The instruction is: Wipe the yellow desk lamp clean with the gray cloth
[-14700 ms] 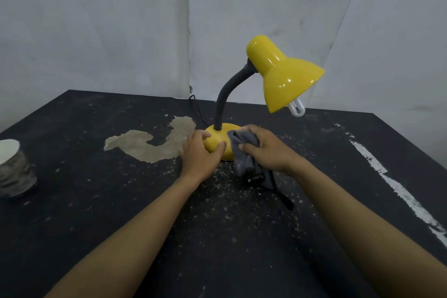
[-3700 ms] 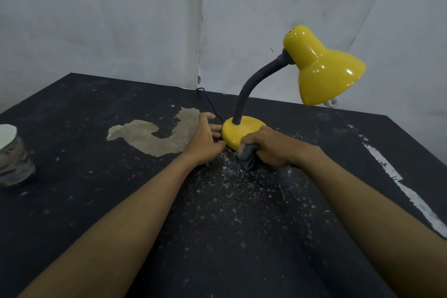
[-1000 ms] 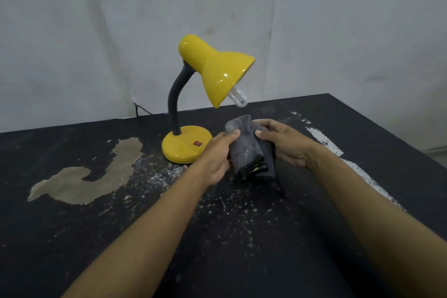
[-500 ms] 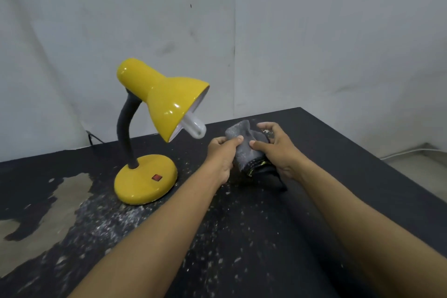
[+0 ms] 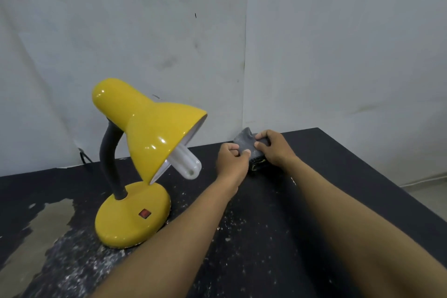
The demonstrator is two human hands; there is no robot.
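Yellow desk lamp (image 5: 150, 133) sits on the dusty black table (image 5: 266, 237), white bulb (image 5: 187, 164) poking out of the shade. Just right of the lamp, both hands pinch the bunched gray cloth (image 5: 245, 144): left hand (image 5: 231, 161) nearer the lamp, right hand (image 5: 275, 150) further from it.

Yellow desk lamp (image 5: 154, 135) stands at left of bench (image 5: 350, 176); its white bulb (image 5: 187, 166) juts out toward left hand (image 5: 229, 164), narrow open gap between; wall (image 5: 314, 55) close behind both hands, which pinch gray cloth (image 5: 244, 140); open bench lies right of right hand (image 5: 275, 150) and nearer, between the forearms.
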